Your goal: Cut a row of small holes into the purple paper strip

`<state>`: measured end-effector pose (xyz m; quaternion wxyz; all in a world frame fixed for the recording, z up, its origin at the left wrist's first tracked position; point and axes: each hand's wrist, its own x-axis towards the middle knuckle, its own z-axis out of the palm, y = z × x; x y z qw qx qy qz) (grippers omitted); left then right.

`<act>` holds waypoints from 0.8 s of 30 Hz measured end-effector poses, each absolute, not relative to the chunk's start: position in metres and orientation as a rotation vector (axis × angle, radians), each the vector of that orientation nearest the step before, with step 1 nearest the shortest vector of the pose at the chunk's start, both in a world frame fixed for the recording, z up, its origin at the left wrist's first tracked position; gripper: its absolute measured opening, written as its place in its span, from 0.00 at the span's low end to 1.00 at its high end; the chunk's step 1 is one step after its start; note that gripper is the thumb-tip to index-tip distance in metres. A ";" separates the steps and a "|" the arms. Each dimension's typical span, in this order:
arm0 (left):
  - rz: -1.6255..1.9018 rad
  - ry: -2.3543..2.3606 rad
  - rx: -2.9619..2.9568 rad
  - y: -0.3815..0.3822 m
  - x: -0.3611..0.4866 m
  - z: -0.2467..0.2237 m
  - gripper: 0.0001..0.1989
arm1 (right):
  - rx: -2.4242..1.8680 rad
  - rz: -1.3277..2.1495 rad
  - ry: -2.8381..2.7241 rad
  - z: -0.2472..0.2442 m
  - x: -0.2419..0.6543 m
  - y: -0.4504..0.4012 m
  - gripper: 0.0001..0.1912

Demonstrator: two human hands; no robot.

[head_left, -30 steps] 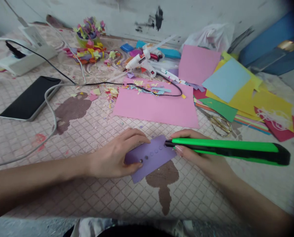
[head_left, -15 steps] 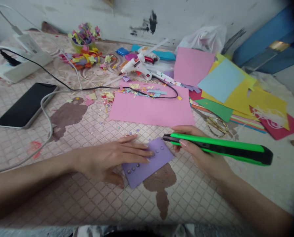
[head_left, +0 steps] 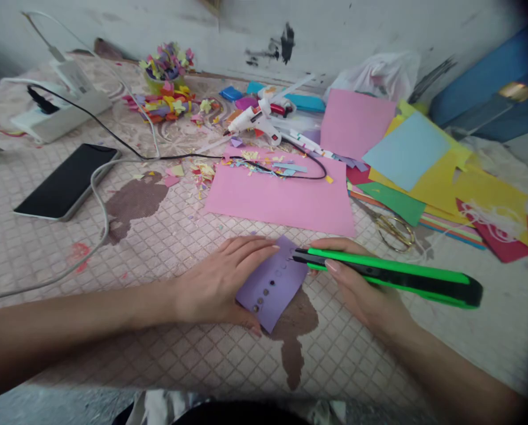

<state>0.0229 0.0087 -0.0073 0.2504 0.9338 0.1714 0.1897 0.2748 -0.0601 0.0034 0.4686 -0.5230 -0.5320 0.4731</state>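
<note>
right hand (head_left: 370, 298) holds one cutter (head_left: 390, 276) over one card (head_left: 282, 290).

You've got one cam, on your head, aimed forward and down at your left hand (head_left: 220, 280) and right hand (head_left: 372, 304), pretty close, wall (head_left: 344, 32) up top.

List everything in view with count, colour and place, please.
Card: one, purple, front centre
Cutter: one, green-black, right
Large sheet: one, pink, centre
Glue gun: one, white, back centre
Phone: one, black, left
Power strip: one, white, back left
Cables: several, black and pale, left
Paper flowers: many, multicoloured, back left
Scissors: one, gold-handled, right
Loose papers: several, multicoloured, right
Plastic bag: one, white, back
Left hand: one, on card
Right hand: one, holding cutter
</note>
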 end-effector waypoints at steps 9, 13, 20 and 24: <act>0.552 0.550 2.514 0.002 0.028 -0.006 0.54 | -1.319 0.945 -1.376 0.007 0.277 -0.054 0.11; 0.542 0.543 2.507 0.003 0.024 -0.007 0.52 | -1.371 1.031 -1.406 0.017 0.283 -0.062 0.12; 0.317 0.431 2.551 0.009 0.017 0.000 0.49 | -1.332 1.219 -1.342 0.028 0.288 -0.065 0.10; 0.303 0.364 2.529 0.014 0.012 0.003 0.43 | -1.233 1.290 -1.204 0.032 0.285 -0.061 0.10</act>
